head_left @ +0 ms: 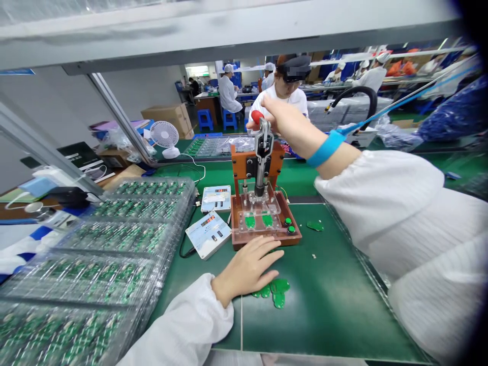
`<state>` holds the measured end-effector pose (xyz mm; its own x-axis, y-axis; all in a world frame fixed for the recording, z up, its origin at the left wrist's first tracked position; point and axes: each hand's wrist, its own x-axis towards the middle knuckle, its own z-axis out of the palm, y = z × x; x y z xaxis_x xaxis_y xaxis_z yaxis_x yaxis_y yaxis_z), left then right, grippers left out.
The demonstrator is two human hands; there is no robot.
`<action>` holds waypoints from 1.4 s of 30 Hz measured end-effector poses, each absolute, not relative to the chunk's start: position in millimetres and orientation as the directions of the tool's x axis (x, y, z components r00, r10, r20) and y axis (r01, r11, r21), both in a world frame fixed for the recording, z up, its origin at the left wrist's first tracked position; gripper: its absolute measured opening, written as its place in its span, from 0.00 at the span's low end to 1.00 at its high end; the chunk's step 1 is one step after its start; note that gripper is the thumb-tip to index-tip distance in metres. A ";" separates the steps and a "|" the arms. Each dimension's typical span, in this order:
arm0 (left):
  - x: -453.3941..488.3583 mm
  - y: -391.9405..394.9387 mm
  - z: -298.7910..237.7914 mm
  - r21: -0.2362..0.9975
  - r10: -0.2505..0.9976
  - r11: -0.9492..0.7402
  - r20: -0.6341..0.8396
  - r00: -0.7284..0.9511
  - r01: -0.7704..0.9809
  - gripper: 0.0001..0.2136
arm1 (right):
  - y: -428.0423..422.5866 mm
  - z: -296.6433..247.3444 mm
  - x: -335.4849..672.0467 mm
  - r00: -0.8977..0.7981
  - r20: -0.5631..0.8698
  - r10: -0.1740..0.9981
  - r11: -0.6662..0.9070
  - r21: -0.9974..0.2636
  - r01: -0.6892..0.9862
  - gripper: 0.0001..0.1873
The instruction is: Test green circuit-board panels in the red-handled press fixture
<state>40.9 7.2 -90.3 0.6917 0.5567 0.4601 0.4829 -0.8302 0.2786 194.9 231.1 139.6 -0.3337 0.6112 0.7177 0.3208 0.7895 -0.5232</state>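
Note:
My right hand is raised and wraps the red-knobbed lever of a toggle press on an orange-framed test jig. Below the press ram, a clear acrylic fixture holds two green circuit boards. My left hand lies flat on the green work mat, fingers apart, just above a small pile of loose green boards. Another green board lies to the right of the jig. Two small digital test meters sit to its left.
Stacked clear trays of circuit boards fill the left side. A metal shelf frame crosses overhead. Beyond the jig stand a co-worker, a white desk fan and a black hose, with more workers behind.

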 end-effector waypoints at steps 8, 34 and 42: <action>42.1 6.2 -87.1 0.282 0.566 -0.824 0.455 0.688 0.491 0.17 | 107.0 165.0 183.3 -0.209 0.889 0.407 0.913 -0.385 0.137 0.13; 45.7 8.3 -82.2 0.551 0.620 -0.773 0.553 0.557 0.313 0.09 | 74.3 26.2 182.8 -0.095 0.979 0.179 0.968 -0.158 0.194 0.32; -22.0 42.5 -29.1 0.736 0.880 -0.470 0.432 0.197 0.487 0.12 | 68.8 19.8 193.1 -0.115 0.942 0.316 0.948 -0.311 0.060 0.34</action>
